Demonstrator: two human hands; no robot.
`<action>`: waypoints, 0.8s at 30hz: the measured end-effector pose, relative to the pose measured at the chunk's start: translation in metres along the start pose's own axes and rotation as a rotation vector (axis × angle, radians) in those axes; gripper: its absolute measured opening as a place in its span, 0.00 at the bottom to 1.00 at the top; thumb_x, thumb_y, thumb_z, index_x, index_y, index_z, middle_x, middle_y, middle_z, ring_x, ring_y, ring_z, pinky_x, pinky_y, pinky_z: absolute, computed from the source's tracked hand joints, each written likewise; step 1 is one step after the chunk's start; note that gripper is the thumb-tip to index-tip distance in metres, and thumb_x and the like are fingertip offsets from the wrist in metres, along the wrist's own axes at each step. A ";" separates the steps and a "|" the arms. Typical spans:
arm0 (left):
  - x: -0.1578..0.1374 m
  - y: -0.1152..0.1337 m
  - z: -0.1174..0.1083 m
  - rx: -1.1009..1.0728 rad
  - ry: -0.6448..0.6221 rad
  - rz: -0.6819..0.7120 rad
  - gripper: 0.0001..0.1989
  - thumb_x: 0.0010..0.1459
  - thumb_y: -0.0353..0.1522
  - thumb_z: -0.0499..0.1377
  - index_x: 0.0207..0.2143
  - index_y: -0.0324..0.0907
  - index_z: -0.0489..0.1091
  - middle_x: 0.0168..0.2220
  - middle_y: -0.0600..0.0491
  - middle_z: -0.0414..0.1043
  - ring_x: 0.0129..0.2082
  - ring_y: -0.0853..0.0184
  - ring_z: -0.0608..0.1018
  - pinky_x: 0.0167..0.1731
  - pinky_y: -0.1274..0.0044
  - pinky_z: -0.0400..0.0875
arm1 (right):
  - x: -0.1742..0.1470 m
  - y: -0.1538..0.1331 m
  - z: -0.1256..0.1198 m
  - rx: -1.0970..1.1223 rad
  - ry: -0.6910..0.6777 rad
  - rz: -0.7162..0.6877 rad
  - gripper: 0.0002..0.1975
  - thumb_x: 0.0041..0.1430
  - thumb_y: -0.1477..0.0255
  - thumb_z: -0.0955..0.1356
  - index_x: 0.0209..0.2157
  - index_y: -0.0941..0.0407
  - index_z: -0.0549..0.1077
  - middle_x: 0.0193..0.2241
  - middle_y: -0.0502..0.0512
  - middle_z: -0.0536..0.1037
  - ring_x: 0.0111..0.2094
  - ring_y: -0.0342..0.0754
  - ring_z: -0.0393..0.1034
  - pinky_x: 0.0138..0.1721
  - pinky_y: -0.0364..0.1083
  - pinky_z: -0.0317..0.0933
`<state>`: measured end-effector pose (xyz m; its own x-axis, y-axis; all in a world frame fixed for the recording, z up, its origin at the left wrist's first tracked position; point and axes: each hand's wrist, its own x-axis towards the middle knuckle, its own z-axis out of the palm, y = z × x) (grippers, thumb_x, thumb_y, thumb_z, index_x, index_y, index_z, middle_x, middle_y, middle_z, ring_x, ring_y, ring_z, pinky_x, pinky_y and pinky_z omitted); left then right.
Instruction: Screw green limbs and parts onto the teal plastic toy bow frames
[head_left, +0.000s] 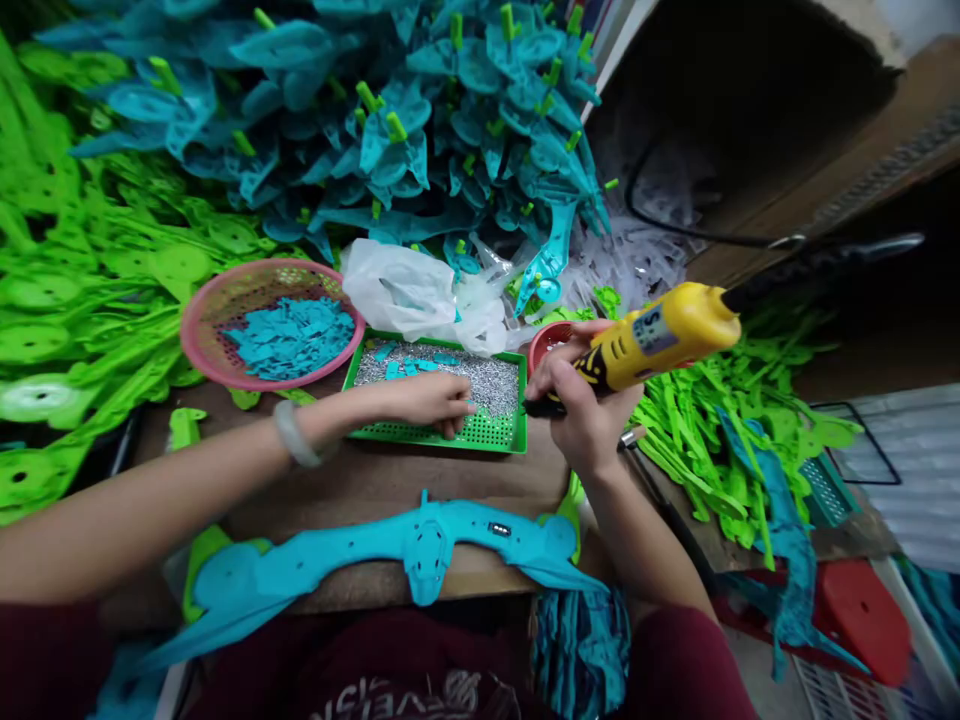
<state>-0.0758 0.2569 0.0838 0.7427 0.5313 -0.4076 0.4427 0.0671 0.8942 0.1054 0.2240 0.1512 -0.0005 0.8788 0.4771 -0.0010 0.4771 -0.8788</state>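
Wooden bench (390, 480); right hand (581, 405) fingers clamped on yellow glue gun (652, 345), label unreadable; left hand (427, 398) fingers pinching in green tray (495, 432).

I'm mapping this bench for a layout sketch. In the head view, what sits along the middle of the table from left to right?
Pink basket → green tray, left hand reaching in → right hand holding the yellow glue gun → loose green pieces.

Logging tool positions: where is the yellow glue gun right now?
In the head view, right of centre: the yellow glue gun is gripped in the right hand, beside the green tray.
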 end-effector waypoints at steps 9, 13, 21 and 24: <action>-0.032 0.018 -0.010 0.114 0.246 0.151 0.13 0.65 0.42 0.52 0.34 0.42 0.65 0.28 0.54 0.74 0.26 0.69 0.76 0.29 0.77 0.66 | -0.013 -0.013 -0.019 -0.129 -0.305 0.150 0.19 0.55 0.69 0.74 0.45 0.50 0.64 0.28 0.46 0.71 0.27 0.45 0.68 0.29 0.47 0.65; -0.062 0.017 0.027 0.368 0.293 0.194 0.15 0.66 0.41 0.50 0.30 0.43 0.66 0.27 0.54 0.72 0.28 0.66 0.74 0.31 0.75 0.63 | -0.012 -0.001 0.006 -0.078 -0.327 0.171 0.17 0.56 0.63 0.73 0.41 0.52 0.63 0.27 0.47 0.70 0.27 0.44 0.67 0.28 0.46 0.65; -0.014 -0.005 0.019 0.257 0.101 0.175 0.15 0.66 0.39 0.46 0.37 0.41 0.68 0.34 0.49 0.77 0.32 0.65 0.78 0.34 0.74 0.70 | -0.003 0.009 0.036 -0.022 -0.201 0.093 0.22 0.54 0.58 0.74 0.42 0.51 0.62 0.28 0.46 0.71 0.27 0.44 0.68 0.30 0.47 0.66; -0.003 -0.003 0.000 0.276 0.048 0.161 0.15 0.65 0.39 0.48 0.32 0.41 0.69 0.31 0.51 0.78 0.32 0.65 0.78 0.35 0.76 0.70 | -0.009 0.003 0.024 -0.040 -0.186 0.120 0.20 0.54 0.61 0.73 0.41 0.51 0.62 0.26 0.45 0.71 0.27 0.44 0.69 0.28 0.47 0.66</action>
<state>-0.0789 0.2549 0.0826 0.7923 0.5566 -0.2502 0.4463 -0.2489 0.8596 0.0812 0.2178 0.1443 -0.1822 0.9157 0.3581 0.0503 0.3724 -0.9267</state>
